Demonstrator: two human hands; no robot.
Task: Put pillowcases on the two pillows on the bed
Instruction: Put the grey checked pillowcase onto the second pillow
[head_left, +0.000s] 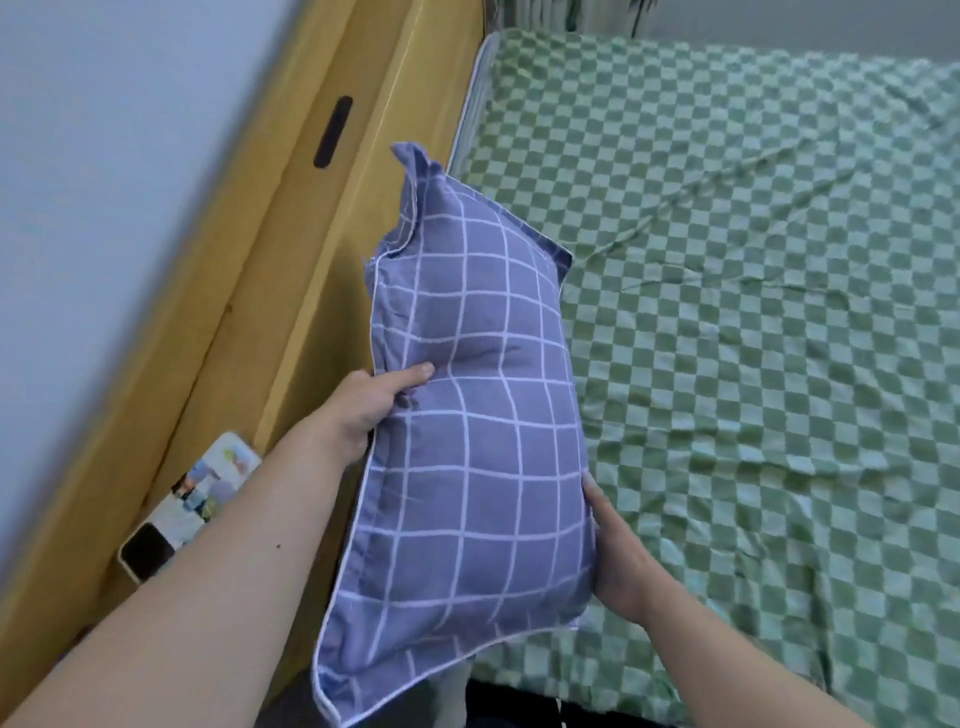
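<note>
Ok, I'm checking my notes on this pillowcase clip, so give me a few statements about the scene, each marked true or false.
1. Both hands hold the pillow. True: left hand and right hand grip opposite sides.
2. The pillow is bare. False: it wears a purple case with a white grid.
3. The bedsheet is green checked. True.
4. A phone lies on the sheet. False: it lies on the yellow wooden ledge beside the bed.
</note>
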